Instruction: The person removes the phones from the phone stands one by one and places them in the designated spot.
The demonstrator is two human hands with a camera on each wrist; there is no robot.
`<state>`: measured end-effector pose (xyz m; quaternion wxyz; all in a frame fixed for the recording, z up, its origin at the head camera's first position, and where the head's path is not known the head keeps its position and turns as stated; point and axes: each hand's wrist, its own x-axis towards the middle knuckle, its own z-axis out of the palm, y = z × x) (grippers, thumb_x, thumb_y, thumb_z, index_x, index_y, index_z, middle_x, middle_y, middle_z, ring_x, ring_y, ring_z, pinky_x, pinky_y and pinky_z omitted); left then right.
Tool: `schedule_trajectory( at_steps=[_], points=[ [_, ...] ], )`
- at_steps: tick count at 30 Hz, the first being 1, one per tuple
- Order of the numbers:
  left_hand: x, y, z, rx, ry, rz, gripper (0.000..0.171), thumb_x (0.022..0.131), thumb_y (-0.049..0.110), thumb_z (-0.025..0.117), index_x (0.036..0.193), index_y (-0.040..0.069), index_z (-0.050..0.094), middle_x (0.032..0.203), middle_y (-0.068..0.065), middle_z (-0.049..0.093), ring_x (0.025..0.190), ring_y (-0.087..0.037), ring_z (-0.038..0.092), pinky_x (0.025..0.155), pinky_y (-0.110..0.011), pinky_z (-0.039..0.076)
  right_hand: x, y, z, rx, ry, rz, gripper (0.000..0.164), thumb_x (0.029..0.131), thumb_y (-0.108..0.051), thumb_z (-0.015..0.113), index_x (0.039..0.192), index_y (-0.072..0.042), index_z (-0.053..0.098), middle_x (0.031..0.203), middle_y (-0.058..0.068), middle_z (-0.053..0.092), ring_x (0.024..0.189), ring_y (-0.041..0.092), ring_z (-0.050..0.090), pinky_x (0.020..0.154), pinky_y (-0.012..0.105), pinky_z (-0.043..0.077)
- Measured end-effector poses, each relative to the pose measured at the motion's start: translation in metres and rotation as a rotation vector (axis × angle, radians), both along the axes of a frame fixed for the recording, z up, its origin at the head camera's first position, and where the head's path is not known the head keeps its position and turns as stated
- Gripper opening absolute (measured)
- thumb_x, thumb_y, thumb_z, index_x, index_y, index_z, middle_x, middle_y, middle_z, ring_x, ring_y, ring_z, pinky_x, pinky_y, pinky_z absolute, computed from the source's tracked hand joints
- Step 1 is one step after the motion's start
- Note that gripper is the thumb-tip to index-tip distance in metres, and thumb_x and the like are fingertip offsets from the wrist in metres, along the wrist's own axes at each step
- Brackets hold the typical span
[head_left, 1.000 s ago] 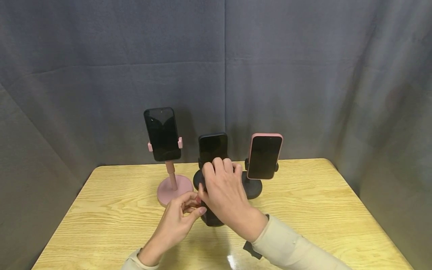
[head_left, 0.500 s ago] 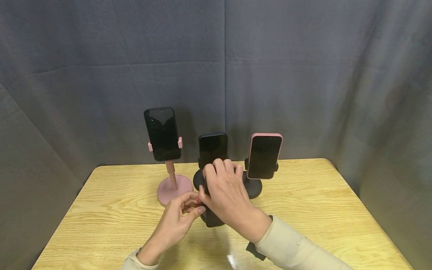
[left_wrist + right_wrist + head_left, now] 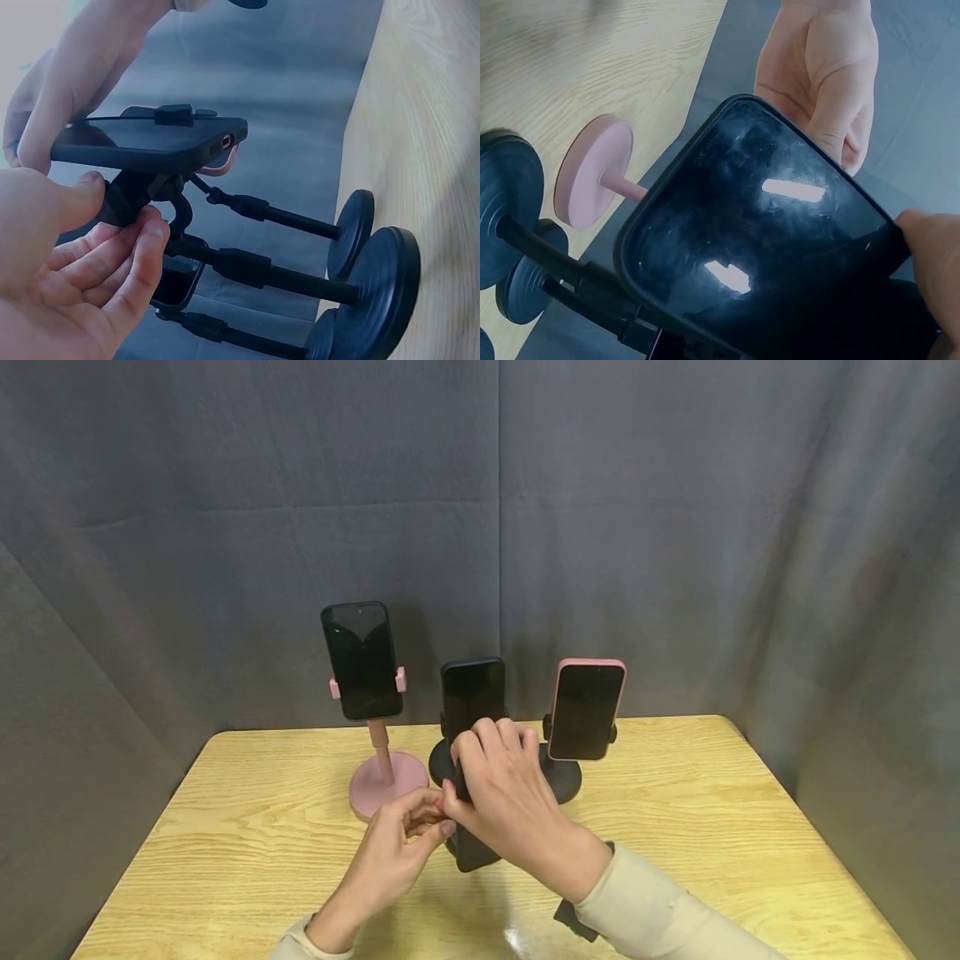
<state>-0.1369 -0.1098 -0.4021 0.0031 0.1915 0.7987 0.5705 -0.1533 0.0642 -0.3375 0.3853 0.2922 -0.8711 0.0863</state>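
Fingers (image 3: 140,270) and thumb of the left hand (image 3: 390,850) narrow, pinching the clamp arm (image 3: 124,199) of the front black phone stand (image 3: 319,285); right hand (image 3: 504,785) curled over the upper part of a black-cased phone (image 3: 474,850), gripping it by the edges. Phone sits at the head of that stand, its port end clear of both hands; a clamp tab (image 3: 174,115) shows at the far long edge; whether the pinched arm hooks the near edge, cannot tell, fingers being in the way.

Chief risk, as I judge it: right hand letting go before both sides bite; the phone would likely slide out port end first, its glossy screen giving little hold. Second: left fingers slipping off the arm; if it is sprung, it could snap against the case, nudge the phone crooked, or nip a fingertip. Third: too much sideways pull high on a slender stem; the round base (image 3: 386,292) could lift or skid.

Neighbours close by; a rear black phone (image 3: 474,689) stands just behind the right knuckles, a pink-cased phone (image 3: 588,710) near on the right; a backward jerk could knock either one askew.
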Motion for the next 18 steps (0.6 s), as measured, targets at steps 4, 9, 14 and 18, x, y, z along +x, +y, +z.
schedule_trajectory(
  at_steps=[4, 9, 14, 18],
  points=[
    [0.001, 0.002, 0.0, -0.014, -0.003, 0.019, 0.022, 0.096, 0.015, 0.069, 0.115, 0.004, 0.067, 0.108, -0.008, 0.075, 0.1, -0.013, 0.072, 0.088, -0.021, 0.057, 0.0, 0.002, 0.0, 0.0, 0.004, 0.022, 0.031, 0.074, -0.024, 0.081, 0.09, -0.013, 0.056, 0.084, 0.001, 0.051, 0.08, 0.022, 0.043, 0.073, 0.036, 0.034],
    [0.001, 0.005, 0.0, -0.007, -0.039, 0.04, 0.022, 0.096, 0.01, 0.068, 0.117, 0.003, 0.067, 0.11, -0.009, 0.075, 0.102, -0.015, 0.072, 0.089, -0.02, 0.055, 0.0, 0.002, 0.001, -0.003, -0.003, 0.034, 0.032, 0.074, -0.022, 0.082, 0.09, -0.013, 0.056, 0.084, 0.001, 0.05, 0.081, 0.021, 0.043, 0.073, 0.036, 0.033],
    [0.003, 0.009, -0.001, 0.005, -0.066, 0.08, 0.026, 0.094, 0.001, 0.066, 0.12, 0.001, 0.066, 0.111, -0.011, 0.074, 0.102, -0.019, 0.071, 0.086, -0.019, 0.056, 0.0, 0.001, 0.001, -0.011, -0.011, 0.047, 0.033, 0.073, -0.02, 0.083, 0.088, -0.013, 0.055, 0.084, 0.0, 0.051, 0.082, 0.021, 0.044, 0.074, 0.036, 0.032],
    [0.005, 0.012, 0.001, 0.003, -0.072, 0.107, 0.027, 0.093, 0.0, 0.067, 0.12, 0.003, 0.067, 0.111, -0.01, 0.075, 0.1, -0.019, 0.072, 0.083, -0.02, 0.057, 0.001, 0.002, 0.002, -0.011, -0.026, 0.051, 0.032, 0.074, -0.02, 0.082, 0.088, -0.014, 0.054, 0.085, 0.0, 0.051, 0.082, 0.021, 0.044, 0.074, 0.035, 0.032]
  ],
)
